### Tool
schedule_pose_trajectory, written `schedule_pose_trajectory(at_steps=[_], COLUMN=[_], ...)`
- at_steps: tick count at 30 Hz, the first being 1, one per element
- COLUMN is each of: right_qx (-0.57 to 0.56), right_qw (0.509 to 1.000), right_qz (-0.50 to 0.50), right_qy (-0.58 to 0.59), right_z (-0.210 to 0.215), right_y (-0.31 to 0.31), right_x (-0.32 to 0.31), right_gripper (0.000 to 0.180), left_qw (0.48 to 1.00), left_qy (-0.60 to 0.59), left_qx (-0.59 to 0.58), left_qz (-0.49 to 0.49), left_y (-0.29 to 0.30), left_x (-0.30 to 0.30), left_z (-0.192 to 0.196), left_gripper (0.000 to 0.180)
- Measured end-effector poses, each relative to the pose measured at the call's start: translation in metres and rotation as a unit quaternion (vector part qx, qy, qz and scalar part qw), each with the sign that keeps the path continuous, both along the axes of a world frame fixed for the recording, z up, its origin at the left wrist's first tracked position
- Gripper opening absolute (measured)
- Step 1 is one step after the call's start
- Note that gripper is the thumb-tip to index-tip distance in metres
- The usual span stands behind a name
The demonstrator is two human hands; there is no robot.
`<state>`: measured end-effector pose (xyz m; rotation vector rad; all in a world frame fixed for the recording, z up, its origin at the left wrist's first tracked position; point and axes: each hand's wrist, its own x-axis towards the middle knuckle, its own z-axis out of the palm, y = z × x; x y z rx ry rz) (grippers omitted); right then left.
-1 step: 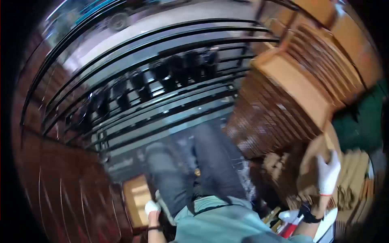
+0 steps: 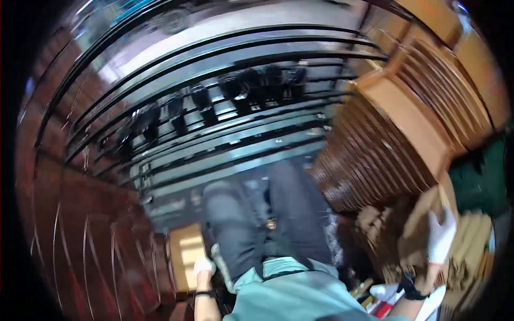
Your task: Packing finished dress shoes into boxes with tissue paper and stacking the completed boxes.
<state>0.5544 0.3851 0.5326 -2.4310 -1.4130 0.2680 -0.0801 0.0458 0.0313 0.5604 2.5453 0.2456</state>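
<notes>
My right hand (image 2: 441, 235), in a white glove with a black watch on the wrist, grips a flat brown cardboard sheet (image 2: 420, 222) at the right, just below a tall stack of flattened cardboard (image 2: 396, 123). My left hand (image 2: 203, 266), also in a white glove, hangs low beside my left thigh. It touches the edge of a small tan box (image 2: 184, 255). Whether its fingers hold anything is unclear. My legs in dark trousers (image 2: 267, 224) stand between the two hands.
Long metal rails with dark roller fittings (image 2: 225, 107) run across the view ahead of my feet. Reddish-brown panels (image 2: 80, 230) curve along the left. More cardboard pieces (image 2: 471, 251) and a red and white object (image 2: 385, 299) lie at the lower right.
</notes>
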Motion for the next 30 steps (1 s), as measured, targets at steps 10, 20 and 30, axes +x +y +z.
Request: schedule_pose_trajectory(at_steps=[10, 20, 30], right_qx=[0.111, -0.086, 0.275], right_qw=[0.856, 0.697, 0.845], right_qz=[0.212, 0.261, 0.445], right_qy=[0.458, 0.663, 0.111], right_z=[0.002, -0.026, -0.126], right_y=[0.013, 0.069, 0.288], right_x=[-0.102, -0.275, -0.388], right_gripper=[0.025, 0.015, 0.045], left_qw=[0.884, 0.778, 0.771], left_qy=[0.294, -0.24, -0.473], left_qx=[0.28, 0.478, 0.419], left_qz=[-0.233, -0.329, 0.08], left_y=[0.131, 0.262, 0.239], left_x=[0.092, 0.151, 0.113], left_z=[0.302, 0.382, 0.348], left_gripper=[0.037, 0.045, 0.028])
